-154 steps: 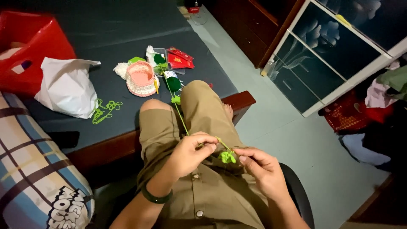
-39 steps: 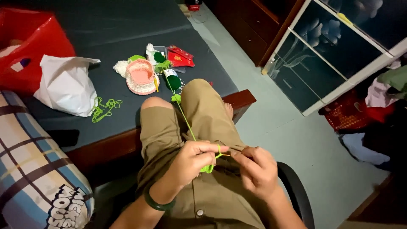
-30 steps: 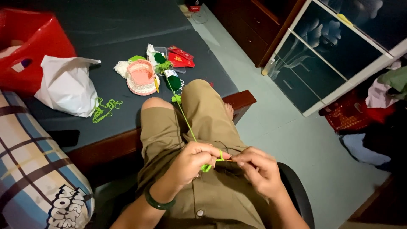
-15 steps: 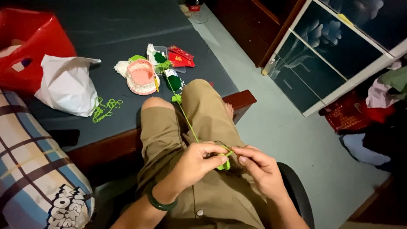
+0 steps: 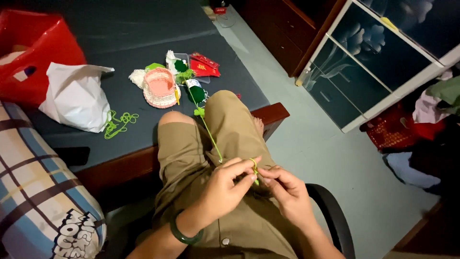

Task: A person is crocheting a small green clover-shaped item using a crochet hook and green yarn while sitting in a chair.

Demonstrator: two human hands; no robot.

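Yarn (image 5: 211, 136), bright green, is mid-stitch: left hand (image 5: 223, 187) fingers loop it, right hand (image 5: 287, 192) fingers pinch the work. Next likely needs steady tension.

A thin strand of light green yarn (image 5: 211, 136) runs taut and slanted across the khaki-clad thigh, from the dark green yarn ball (image 5: 195, 92) on the dark bed surface down to the lap; its near end loops over a fingertip; a small bright green crocheted bit (image 5: 255, 178) hangs just beneath that loop
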